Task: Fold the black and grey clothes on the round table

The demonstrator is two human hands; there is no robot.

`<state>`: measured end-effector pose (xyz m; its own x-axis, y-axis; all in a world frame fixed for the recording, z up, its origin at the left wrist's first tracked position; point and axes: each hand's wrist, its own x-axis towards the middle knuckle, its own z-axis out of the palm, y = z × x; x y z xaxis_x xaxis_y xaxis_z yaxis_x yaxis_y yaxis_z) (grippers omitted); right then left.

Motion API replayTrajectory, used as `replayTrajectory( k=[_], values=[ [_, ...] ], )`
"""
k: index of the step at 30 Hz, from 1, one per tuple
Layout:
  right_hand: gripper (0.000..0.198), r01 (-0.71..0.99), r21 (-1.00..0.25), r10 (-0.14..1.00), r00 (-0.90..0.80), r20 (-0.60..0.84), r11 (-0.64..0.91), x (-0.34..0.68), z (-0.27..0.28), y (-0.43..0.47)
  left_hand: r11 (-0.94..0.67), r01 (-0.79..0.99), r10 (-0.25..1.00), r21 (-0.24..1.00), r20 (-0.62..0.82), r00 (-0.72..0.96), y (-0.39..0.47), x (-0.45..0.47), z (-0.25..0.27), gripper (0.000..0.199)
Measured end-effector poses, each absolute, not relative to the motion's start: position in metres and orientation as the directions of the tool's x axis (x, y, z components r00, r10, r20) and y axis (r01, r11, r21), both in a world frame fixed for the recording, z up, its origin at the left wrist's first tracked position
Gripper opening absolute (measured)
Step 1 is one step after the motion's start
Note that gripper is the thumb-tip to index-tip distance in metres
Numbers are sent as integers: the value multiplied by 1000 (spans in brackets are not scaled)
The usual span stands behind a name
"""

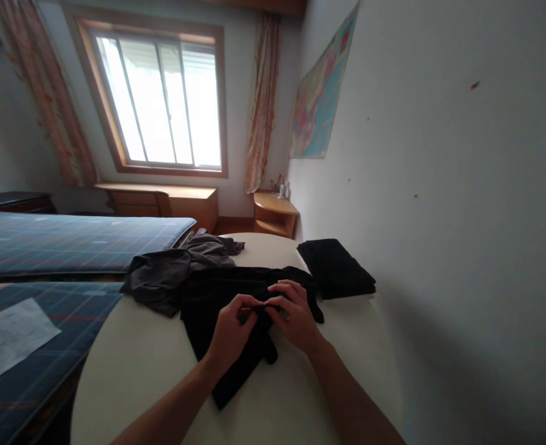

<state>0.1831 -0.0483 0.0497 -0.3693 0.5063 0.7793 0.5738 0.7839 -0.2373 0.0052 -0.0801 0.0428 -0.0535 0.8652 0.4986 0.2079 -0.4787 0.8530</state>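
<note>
A black garment (217,290) lies spread on the round white table (125,364), one narrow part hanging toward me. My left hand (233,327) pinches a bit of its dark cloth between thumb and fingers. Right beside it, my right hand (296,312) grips the same spot with thumb and index finger, its other fingers raised and bent over the cloth. The fingertips of both hands nearly meet. What exactly they pinch, an edge or a fastening, is too dark to make out.
A crumpled grey garment (157,278) lies at the table's left rear. Folded black clothes (335,269) rest on something white at the right, near the wall (462,247). Left of the table are plaid mattresses (69,244) and a paper sheet (13,340). A corner shelf (275,204) stands behind.
</note>
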Motion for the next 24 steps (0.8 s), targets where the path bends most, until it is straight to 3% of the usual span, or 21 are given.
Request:
replayTrajectory(
  k=[7, 11, 24],
  values=[
    [7, 560, -261, 505, -340, 793, 787, 185, 49, -45, -491, 320, 859, 810, 512, 23, -83, 7, 40, 26],
    [7, 539, -271, 502, -343, 794, 797, 185, 49, -46, -461, 345, 874, 818, 485, 18, -81, 6, 41, 15],
    [10, 461, -325, 512, -372, 774, 826, 184, 53, -47, -533, 435, 812, 726, 583, 25, -82, 3, 46, 20]
  ],
)
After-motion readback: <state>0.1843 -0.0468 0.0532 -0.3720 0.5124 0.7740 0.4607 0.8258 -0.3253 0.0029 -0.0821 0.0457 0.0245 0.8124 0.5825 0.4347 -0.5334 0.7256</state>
